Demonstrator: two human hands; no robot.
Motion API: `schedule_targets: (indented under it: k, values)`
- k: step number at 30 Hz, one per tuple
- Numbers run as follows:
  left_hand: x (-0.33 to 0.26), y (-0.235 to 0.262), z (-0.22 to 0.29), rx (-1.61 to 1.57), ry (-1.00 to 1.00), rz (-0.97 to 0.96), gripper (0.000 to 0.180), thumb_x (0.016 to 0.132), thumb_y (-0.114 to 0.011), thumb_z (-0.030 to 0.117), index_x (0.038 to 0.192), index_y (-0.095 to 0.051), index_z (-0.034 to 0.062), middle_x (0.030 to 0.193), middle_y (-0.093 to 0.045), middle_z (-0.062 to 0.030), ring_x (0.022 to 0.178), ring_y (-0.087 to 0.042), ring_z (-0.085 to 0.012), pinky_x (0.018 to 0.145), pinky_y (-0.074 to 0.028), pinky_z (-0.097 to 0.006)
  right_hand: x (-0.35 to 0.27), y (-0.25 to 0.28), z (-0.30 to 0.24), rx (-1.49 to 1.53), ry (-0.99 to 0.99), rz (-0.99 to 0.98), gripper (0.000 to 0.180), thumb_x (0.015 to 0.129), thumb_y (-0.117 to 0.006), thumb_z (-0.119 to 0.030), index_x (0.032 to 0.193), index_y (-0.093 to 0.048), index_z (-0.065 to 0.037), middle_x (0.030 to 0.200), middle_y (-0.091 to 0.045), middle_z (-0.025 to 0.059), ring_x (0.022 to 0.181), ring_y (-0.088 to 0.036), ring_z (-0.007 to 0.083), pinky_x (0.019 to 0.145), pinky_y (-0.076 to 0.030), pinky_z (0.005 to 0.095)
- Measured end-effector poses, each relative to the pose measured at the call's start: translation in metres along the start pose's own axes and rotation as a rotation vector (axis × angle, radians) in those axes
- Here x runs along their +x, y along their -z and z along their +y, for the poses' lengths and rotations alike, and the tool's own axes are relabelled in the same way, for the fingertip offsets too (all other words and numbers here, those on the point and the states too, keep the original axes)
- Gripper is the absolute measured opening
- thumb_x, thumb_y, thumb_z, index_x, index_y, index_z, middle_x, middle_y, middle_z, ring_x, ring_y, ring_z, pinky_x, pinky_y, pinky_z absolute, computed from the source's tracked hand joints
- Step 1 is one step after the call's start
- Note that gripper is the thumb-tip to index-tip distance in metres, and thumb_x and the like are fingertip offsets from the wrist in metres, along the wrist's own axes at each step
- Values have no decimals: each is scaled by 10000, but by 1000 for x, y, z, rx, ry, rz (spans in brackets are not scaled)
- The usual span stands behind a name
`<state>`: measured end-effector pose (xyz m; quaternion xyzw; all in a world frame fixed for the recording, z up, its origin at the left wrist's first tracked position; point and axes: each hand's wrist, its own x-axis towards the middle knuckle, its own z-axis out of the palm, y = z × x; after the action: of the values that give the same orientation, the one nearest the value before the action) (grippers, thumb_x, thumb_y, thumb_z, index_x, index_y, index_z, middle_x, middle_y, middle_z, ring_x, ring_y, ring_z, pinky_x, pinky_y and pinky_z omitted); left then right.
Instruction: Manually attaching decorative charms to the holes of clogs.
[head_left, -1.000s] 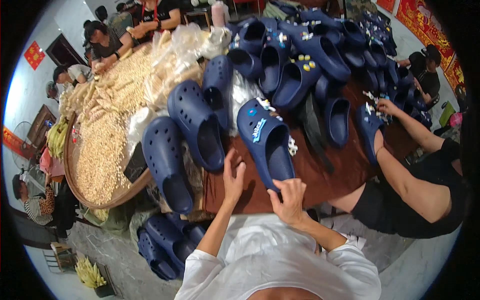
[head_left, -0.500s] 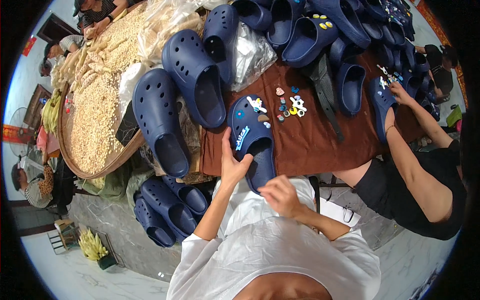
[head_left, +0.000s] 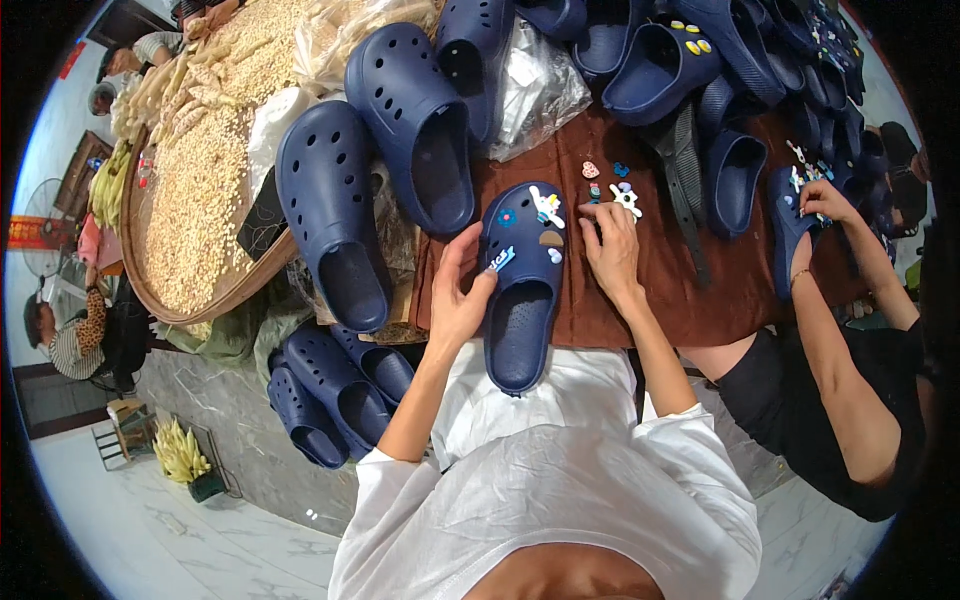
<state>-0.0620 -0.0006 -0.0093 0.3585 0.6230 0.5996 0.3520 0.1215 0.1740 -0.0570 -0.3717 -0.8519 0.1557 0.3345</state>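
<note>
A navy clog [head_left: 516,350] lies in front of me, toe pointing away, its heel over the table edge. Its toe carries a blue flower charm [head_left: 507,217], a white figure charm [head_left: 547,205], a brown-and-cream charm [head_left: 551,239] and a blue letter charm [head_left: 502,259]. My left hand [head_left: 458,298] grips the clog's left side, thumb pressing near the letter charm. To the clog's right, my right hand [head_left: 612,250] is over the loose charms on the brown cloth, fingers bent together. Its fingertips cover some of them; what they pinch is hidden. A white charm [head_left: 626,199] lies beside these fingers.
Large navy clogs [head_left: 328,215] stand to the left, and more clogs [head_left: 735,180] are heaped at the far right. A round basket [head_left: 200,313] of pale kernels is on the left. At right, a co-worker's hand [head_left: 828,200] touches charms on another clog.
My right hand has moved from beside the clog's heel up to the loose charms. My left hand keeps hold of the clog, its thumb now over the letter charm's lower end.
</note>
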Motion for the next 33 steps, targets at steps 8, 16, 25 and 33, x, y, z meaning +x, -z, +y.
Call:
schedule_targets:
  k: [8, 16, 25, 33]
  values:
    - [43, -9, 4, 415, -126, 20, 483, 872, -661, 170, 1312, -564, -2, 1273, -595, -211, 1198, -573, -368, 1033, -441, -400, 38, 21, -36, 343, -258, -116, 290, 888, -736, -246, 1074, -652, -40, 981, -602, 104, 854, -633, 218, 718, -512, 338]
    - [63, -21, 3, 687, -190, 43, 444, 858, -693, 198, 1229, -632, -37, 1188, -650, -221, 1110, -588, -391, 970, -466, -445, 53, 0, -54, 229, -240, -301, 595, 780, -792, -450, 1148, -618, -16, 1061, -572, 177, 971, -636, 365, 810, -523, 461]
    - [68, -25, 0, 737, -165, 86, 464, 880, -717, 305, 1207, -660, -19, 1156, -675, -206, 1087, -638, -372, 947, -485, -423, 48, -1, -58, 37, 38, -198, 232, 899, -652, -168, 1022, -633, 28, 976, -574, 189, 871, -639, 379, 719, -540, 464]
    - [64, -29, 4, 758, -198, 118, 366, 920, -666, 248, 1163, -675, -26, 1121, -690, -230, 1044, -660, -399, 917, -508, -436, 29, 1, -18, 92, -94, -111, 179, 986, -539, -153, 1068, -613, -13, 960, -584, 196, 864, -618, 407, 728, -499, 494]
